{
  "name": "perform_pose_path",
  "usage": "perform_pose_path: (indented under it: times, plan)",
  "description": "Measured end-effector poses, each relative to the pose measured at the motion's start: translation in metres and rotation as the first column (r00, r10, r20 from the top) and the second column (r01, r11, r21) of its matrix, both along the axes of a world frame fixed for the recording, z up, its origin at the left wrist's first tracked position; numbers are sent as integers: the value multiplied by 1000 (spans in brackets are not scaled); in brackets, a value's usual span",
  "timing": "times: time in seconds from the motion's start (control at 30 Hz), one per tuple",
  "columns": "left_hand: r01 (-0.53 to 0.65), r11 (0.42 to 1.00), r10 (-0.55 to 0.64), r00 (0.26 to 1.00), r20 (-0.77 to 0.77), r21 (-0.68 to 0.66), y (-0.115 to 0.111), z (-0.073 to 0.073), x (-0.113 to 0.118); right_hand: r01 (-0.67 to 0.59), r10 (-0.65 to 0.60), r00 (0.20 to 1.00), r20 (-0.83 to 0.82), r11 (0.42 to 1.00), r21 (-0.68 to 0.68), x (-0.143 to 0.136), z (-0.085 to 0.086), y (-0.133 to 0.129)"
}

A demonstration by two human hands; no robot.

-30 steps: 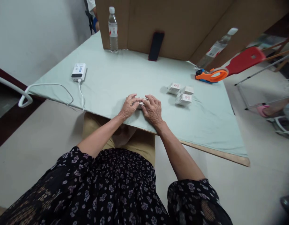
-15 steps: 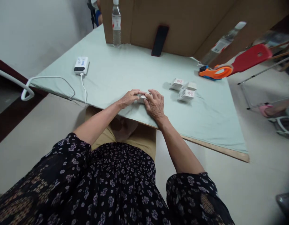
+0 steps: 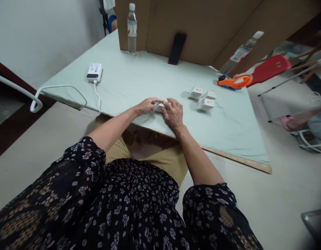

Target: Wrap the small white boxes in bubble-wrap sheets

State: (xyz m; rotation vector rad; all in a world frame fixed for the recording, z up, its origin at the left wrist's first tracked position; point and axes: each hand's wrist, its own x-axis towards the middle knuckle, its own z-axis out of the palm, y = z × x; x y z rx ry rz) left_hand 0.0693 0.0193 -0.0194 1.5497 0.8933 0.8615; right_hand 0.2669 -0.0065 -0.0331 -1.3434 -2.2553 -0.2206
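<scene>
My left hand (image 3: 145, 106) and my right hand (image 3: 173, 113) meet near the front edge of the pale green table (image 3: 129, 83). Between their fingertips they grip a small white box (image 3: 159, 106), which rests on the cloth and is mostly covered by the fingers. To the right of my right hand, apart from it, lie three more small white boxes (image 3: 203, 98) with red print, close together.
An orange tape dispenser (image 3: 234, 82) sits at the table's right edge. A white power bank (image 3: 94, 72) with a cable lies at the left. A water bottle (image 3: 132, 29) and a dark phone (image 3: 177, 49) stand against a cardboard wall. A red chair (image 3: 269, 68) is beyond.
Both hands stay on the small box, with the fingers shifting slightly over it. The view has tilted a little; the other boxes have not moved.
</scene>
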Motion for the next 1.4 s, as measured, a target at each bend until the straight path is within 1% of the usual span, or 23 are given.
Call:
perform_pose_path:
  times: [0.17,0.3,0.6,0.77,0.97,1.1,1.4]
  plan:
    - [-28,999,28,999,-20,-20,-7,7,0,15,-16,1000,8,1000,18,-2,2,-3]
    - [-24,999,23,999,-30,-37,-9,9,0,15,-15,999,28,1000,6,-2,5,-5]
    - [-32,999,32,999,-22,31,-2,-2,1,-1,1,1000,4,1000,-16,0,4,-3]
    - [0,998,2,999,-32,63,0,-6,-1,-12,12,1000,-5,999,-36,2,4,-4]
    - [24,997,-23,1000,-16,76,3,-10,-4,-6,5,1000,-8,1000,-14,2,1,-2]
    - [11,996,-10,1000,-17,93,1,-9,-3,-8,7,1000,-11,1000,-16,2,0,-2]
    - [-15,996,19,999,-44,92,-5,-1,1,-19,18,999,-37,1000,-13,2,3,-2]
